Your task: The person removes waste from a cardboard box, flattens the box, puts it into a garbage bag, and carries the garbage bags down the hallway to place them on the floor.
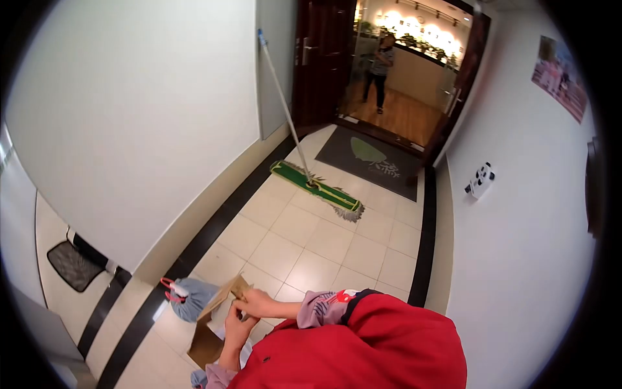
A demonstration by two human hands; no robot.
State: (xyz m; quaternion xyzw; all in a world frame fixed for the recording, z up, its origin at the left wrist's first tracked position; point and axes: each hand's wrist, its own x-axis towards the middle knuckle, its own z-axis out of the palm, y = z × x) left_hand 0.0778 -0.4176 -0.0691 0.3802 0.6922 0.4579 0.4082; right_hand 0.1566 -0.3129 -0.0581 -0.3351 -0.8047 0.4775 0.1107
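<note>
Square tiles [302, 266]; left hand [237, 328], right hand [259, 303] at cardboard box [205, 343].

1. A broad white wall [142, 117] fills the left; a second white wall [518, 246] runs along the right.
2. Cream square tiles [278, 240] cover the floor, edged by a black border [217, 227] on either side.
3. A colour poster [560, 78] and a small black-and-white decoration [481, 180] (rather panda-like) hang on the right wall.
4. A dark mesh chair [76, 267] shows in part at lower left.
5. A grey doormat [389, 178] with a green leaf shape lies before the doorway, beside a dark reddish-brown door [327, 61].
6. Beyond, warm light glows above a pale counter [421, 76], over wood-toned flooring [405, 126].
</note>
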